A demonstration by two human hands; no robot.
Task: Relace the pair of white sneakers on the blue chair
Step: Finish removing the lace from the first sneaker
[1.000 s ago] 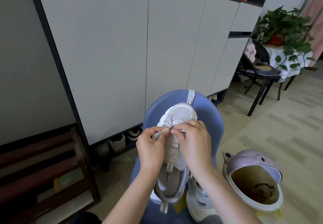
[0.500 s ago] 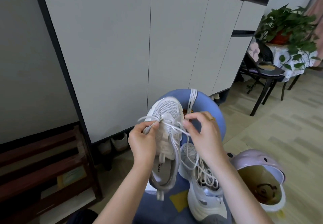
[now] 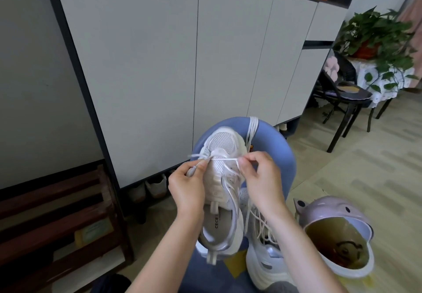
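A white sneaker point(image 3: 222, 146) is held up over the blue chair point(image 3: 274, 146), toe pointing away. My left hand point(image 3: 187, 187) pinches one end of its white lace point(image 3: 225, 159) at the left eyelets. My right hand point(image 3: 260, 178) pinches the other part of the lace on the right side, so it runs taut across the toe end. Beside it on the chair seat stands the second white sneaker point(image 3: 265, 260), with loose laces, partly hidden by my right forearm. Another white lace point(image 3: 251, 130) hangs over the chair's backrest.
A tall white cabinet point(image 3: 159, 64) stands right behind the chair, with shoes under it. A pink bin point(image 3: 338, 233) with an open lid sits on the floor to the right. A dark wooden rack point(image 3: 57, 212) is at the left; a black chair point(image 3: 342, 100) and plant point(image 3: 374, 34) far right.
The sneaker was lifted off the seat and my hands moved apart, drawing the lace taut across the toe end. The second sneaker came into view below my right hand.
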